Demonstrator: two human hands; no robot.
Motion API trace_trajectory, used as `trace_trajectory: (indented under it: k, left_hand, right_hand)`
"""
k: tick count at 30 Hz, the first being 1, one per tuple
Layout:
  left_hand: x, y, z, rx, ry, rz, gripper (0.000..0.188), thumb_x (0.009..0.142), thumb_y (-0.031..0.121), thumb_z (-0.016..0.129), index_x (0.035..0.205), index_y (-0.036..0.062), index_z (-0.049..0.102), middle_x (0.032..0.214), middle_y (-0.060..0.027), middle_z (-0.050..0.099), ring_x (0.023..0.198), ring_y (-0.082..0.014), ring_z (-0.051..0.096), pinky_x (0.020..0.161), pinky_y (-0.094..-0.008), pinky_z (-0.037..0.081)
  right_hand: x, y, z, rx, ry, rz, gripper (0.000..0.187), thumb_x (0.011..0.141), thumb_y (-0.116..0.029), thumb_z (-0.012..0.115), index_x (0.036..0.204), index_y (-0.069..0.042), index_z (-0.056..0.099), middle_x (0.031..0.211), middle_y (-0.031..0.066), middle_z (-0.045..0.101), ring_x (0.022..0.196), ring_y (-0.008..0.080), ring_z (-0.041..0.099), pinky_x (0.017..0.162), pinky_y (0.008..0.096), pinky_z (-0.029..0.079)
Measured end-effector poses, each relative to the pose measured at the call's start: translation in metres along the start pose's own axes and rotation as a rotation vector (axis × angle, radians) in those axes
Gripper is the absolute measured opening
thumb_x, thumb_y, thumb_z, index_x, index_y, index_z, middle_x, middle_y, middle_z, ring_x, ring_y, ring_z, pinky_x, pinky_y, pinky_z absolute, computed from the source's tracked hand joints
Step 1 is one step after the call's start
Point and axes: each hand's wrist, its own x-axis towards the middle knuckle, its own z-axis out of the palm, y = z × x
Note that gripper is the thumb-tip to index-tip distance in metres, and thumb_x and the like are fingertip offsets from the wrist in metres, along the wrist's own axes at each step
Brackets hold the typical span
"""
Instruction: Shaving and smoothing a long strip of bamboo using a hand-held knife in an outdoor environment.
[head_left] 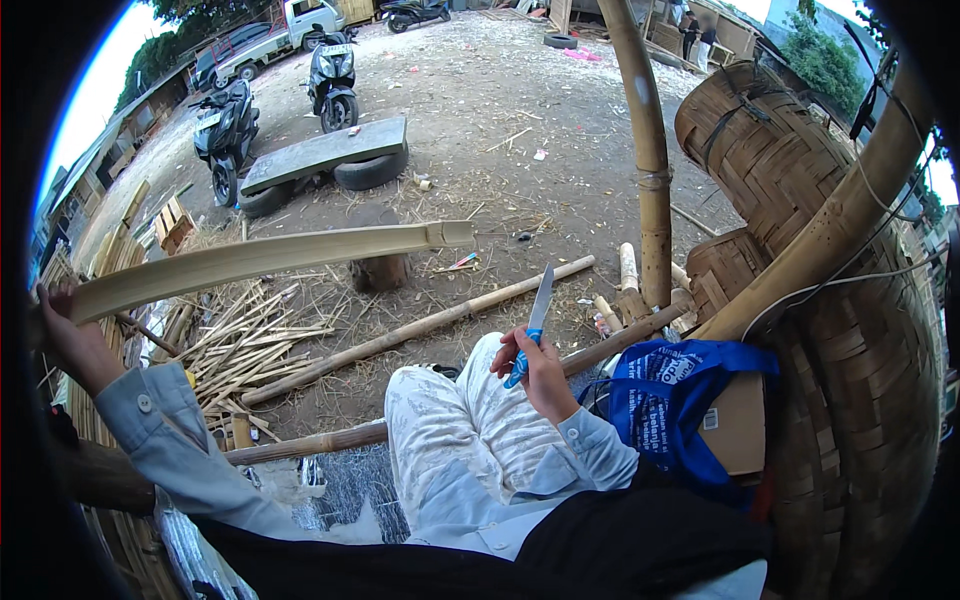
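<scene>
A long, pale, shallow-troughed split-bamboo strip (270, 257) spans from the left side to the centre of the frame. My left hand (75, 345), far left, pinches its near end, the finger wrap partly hidden; my right hand (543, 375), at centre, is closed round a silver-bladed, blue-handled knife (534, 332), blade up. I judge the strip light, stiff yet springy, its edges liable to splinter; best held at the ends, across the faces.
</scene>
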Motion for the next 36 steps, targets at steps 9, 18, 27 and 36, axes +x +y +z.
trace_trajectory:
  k: [9, 18, 27, 36]
  left_hand:
    - [-0.282, -0.053, 0.016, 0.041, 0.358, -0.445, 0.026, 0.088, 0.018, 0.056, 0.070, 0.0082, 0.040, 0.060, 0.0022, 0.041, 0.050, -0.0090, 0.038, 0.049, -0.0255, 0.034]
    - [-0.363, -0.094, -0.074, 0.032, 0.467, -0.833, 0.030, 0.090, 0.024, 0.053, 0.066, 0.0091, 0.043, 0.059, -0.0002, 0.043, 0.055, -0.0125, 0.041, 0.054, -0.0251, 0.037]
    - [-0.422, -0.053, -0.119, 0.373, 0.020, -1.411, 0.053, 0.084, 0.040, 0.059, 0.115, 0.0001, 0.042, 0.098, -0.0154, 0.061, 0.084, -0.0210, 0.062, 0.068, -0.0285, 0.053]
    - [-0.400, -0.005, -0.059, 1.340, -1.191, -0.448, 0.062, 0.067, 0.042, 0.074, 0.108, 0.0022, 0.052, 0.107, -0.0181, 0.054, 0.094, -0.0242, 0.056, 0.076, -0.0354, 0.046]
  right_hand:
    - [-0.002, 0.016, -0.023, 0.080, 0.324, -0.039, 0.036, 0.096, -0.032, 0.038, 0.101, 0.003, 0.044, 0.091, 0.0196, 0.061, 0.076, 0.0256, 0.064, 0.063, 0.0329, 0.053]
    - [-0.007, 0.034, -0.060, 0.288, 0.636, -0.022, 0.030, 0.092, -0.029, 0.048, 0.107, -0.002, 0.045, 0.097, 0.0135, 0.057, 0.083, 0.0272, 0.061, 0.075, 0.0444, 0.053]
    - [0.006, 0.006, -0.098, 0.202, 0.673, -0.093, 0.032, 0.090, -0.027, 0.050, 0.107, -0.002, 0.044, 0.100, 0.0137, 0.053, 0.088, 0.0314, 0.059, 0.076, 0.0494, 0.052]
    - [0.034, -0.024, -0.120, 0.052, 0.554, -0.034, 0.033, 0.090, -0.027, 0.050, 0.107, 0.001, 0.044, 0.098, 0.0170, 0.052, 0.089, 0.0333, 0.059, 0.072, 0.0473, 0.052]
